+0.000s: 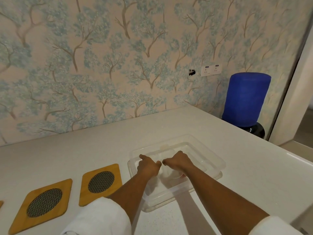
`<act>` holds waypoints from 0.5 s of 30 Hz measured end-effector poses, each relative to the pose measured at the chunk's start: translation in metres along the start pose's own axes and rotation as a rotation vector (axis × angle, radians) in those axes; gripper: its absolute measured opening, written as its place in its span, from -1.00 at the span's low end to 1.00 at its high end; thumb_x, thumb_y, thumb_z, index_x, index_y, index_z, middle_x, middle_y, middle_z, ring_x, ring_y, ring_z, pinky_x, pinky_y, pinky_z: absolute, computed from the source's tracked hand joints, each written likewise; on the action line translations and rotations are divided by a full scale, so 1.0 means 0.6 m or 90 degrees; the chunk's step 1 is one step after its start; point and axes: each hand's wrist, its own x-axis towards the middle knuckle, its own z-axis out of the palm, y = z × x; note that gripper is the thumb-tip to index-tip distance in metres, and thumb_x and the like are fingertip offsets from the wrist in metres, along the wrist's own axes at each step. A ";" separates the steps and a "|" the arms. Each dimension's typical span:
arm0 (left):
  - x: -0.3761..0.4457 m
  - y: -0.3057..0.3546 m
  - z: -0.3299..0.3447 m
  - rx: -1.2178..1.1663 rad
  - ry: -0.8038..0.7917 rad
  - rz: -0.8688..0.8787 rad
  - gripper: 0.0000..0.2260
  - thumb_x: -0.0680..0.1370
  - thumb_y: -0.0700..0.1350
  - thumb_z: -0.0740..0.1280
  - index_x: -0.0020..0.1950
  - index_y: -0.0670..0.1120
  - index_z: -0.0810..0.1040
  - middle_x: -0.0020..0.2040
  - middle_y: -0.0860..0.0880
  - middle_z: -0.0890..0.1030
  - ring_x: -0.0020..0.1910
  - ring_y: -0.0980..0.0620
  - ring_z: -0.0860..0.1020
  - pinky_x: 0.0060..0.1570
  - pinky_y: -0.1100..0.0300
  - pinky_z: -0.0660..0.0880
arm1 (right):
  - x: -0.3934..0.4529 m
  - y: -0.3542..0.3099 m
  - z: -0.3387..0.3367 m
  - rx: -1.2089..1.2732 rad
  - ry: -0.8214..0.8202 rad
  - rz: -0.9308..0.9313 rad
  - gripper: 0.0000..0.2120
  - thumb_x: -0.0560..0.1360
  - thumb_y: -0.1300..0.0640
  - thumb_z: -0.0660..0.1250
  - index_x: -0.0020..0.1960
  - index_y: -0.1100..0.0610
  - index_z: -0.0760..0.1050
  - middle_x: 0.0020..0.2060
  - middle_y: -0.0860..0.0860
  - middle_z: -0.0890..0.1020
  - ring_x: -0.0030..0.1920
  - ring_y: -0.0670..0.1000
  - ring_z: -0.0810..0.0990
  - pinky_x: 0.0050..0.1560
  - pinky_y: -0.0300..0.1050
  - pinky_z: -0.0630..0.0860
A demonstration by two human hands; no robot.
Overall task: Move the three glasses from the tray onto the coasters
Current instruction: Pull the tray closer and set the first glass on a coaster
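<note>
A clear plastic tray (215, 160) sits on the white counter, right of centre. Both my hands are down inside it, side by side. My right hand (177, 161) is curled from above around a clear glass (171, 174). My left hand (149, 167) is curled the same way over a second, faint clear glass (152, 184), its index finger sticking out. A third glass (165, 147) stands at the tray's far side, barely visible. Left of the tray lie two wooden coasters with dark mesh discs, one near (101, 182) and one farther left (44, 202). A third coaster's corner (1, 203) shows at the frame edge.
The counter (237, 150) meets a tree-patterned wall behind and ends at an edge on the right. A blue-covered water bottle (245, 99) stands beyond that right edge. White sleeves cover both my upper forearms.
</note>
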 end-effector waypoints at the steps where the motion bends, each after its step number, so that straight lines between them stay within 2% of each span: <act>1: -0.001 0.001 -0.001 -0.021 0.005 -0.007 -0.14 0.58 0.13 0.24 0.53 -0.26 -0.28 0.37 -0.26 0.43 0.25 -0.19 0.51 0.22 0.02 0.47 | 0.001 -0.001 -0.002 0.009 0.021 -0.002 -0.60 0.32 -0.06 0.42 0.00 0.20 0.48 -0.18 0.02 0.61 -0.21 0.01 0.59 -0.07 0.01 0.64; 2: -0.003 0.001 -0.003 -0.044 0.012 -0.014 -0.12 0.58 0.13 0.25 0.53 -0.25 -0.30 0.40 -0.28 0.39 0.27 -0.21 0.49 0.25 0.01 0.46 | 0.001 -0.004 -0.005 0.016 0.041 -0.005 -0.66 0.31 -0.06 0.41 -0.10 0.18 0.48 -0.23 0.01 0.60 -0.24 0.00 0.59 -0.06 0.02 0.65; 3: -0.004 0.001 -0.005 -0.067 0.019 -0.019 -0.11 0.58 0.14 0.26 0.53 -0.24 -0.31 0.43 -0.29 0.34 0.29 -0.23 0.47 0.27 0.00 0.43 | -0.001 -0.007 -0.009 0.021 0.056 -0.010 -0.65 0.30 -0.07 0.40 -0.10 0.18 0.48 -0.20 0.02 0.60 -0.22 0.02 0.60 -0.06 0.01 0.65; 6: -0.006 0.000 -0.014 -0.123 0.042 -0.020 -0.08 0.56 0.14 0.29 0.52 -0.23 -0.34 0.51 -0.31 0.17 0.39 -0.27 0.36 0.31 -0.01 0.36 | -0.004 -0.019 -0.019 -0.011 0.095 -0.026 -0.42 0.32 -0.12 0.40 0.21 0.21 0.44 0.14 0.12 0.55 0.06 0.13 0.59 -0.09 -0.08 0.54; 8: -0.007 0.000 -0.022 -0.155 0.055 -0.003 -0.07 0.56 0.12 0.32 0.53 -0.21 -0.33 0.54 -0.31 0.08 0.41 -0.27 0.33 0.30 -0.01 0.34 | -0.004 -0.026 -0.022 -0.029 0.131 -0.040 -0.34 0.33 -0.14 0.41 0.30 0.20 0.36 0.23 0.15 0.48 0.18 0.18 0.53 -0.01 -0.06 0.51; 10: -0.006 -0.001 -0.029 -0.169 0.079 0.021 -0.08 0.54 0.10 0.35 0.55 -0.21 -0.27 0.53 -0.29 0.09 0.37 -0.27 0.36 0.24 0.00 0.37 | -0.004 -0.032 -0.023 -0.031 0.161 -0.055 -0.32 0.34 -0.12 0.42 0.32 0.19 0.32 0.24 0.16 0.47 0.25 0.21 0.46 0.04 -0.01 0.49; 12: -0.003 -0.005 -0.037 -0.184 0.104 0.041 -0.10 0.51 0.06 0.39 0.56 -0.19 -0.17 0.49 -0.26 0.14 0.32 -0.27 0.41 0.20 -0.02 0.42 | -0.004 -0.039 -0.025 -0.036 0.180 -0.069 -0.31 0.34 -0.09 0.43 0.33 0.20 0.28 0.22 0.15 0.48 0.28 0.21 0.41 -0.04 -0.03 0.44; 15: 0.001 -0.014 -0.045 -0.226 0.134 0.084 -0.18 0.43 0.01 0.48 0.51 -0.15 0.07 0.37 -0.20 0.25 0.25 -0.24 0.45 0.20 -0.08 0.47 | -0.008 -0.048 -0.026 -0.052 0.196 -0.094 -0.31 0.34 -0.06 0.45 0.32 0.21 0.26 0.20 0.13 0.50 0.28 0.20 0.39 -0.12 -0.05 0.41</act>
